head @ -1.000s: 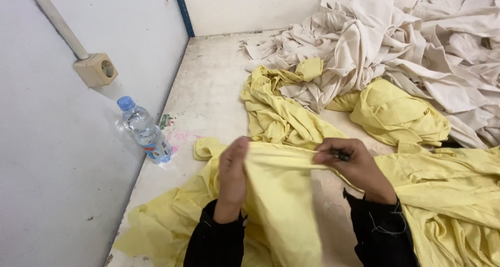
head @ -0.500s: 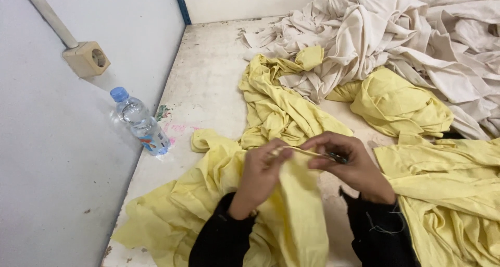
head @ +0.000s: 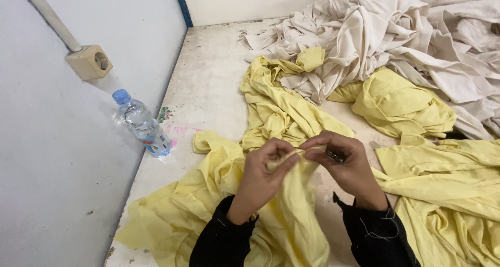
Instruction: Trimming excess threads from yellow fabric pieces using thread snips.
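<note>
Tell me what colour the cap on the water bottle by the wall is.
Blue: the bottle has a light blue cap, seen in the head view.

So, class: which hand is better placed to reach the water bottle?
Probably the left hand: the water bottle lies on its side of the table. The right hand also pinches the yellow cloth but has a small dark tool.

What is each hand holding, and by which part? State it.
Both the left hand and right hand pinch the yellow cloth at its top edge. The right also holds a small dark tool.
</note>
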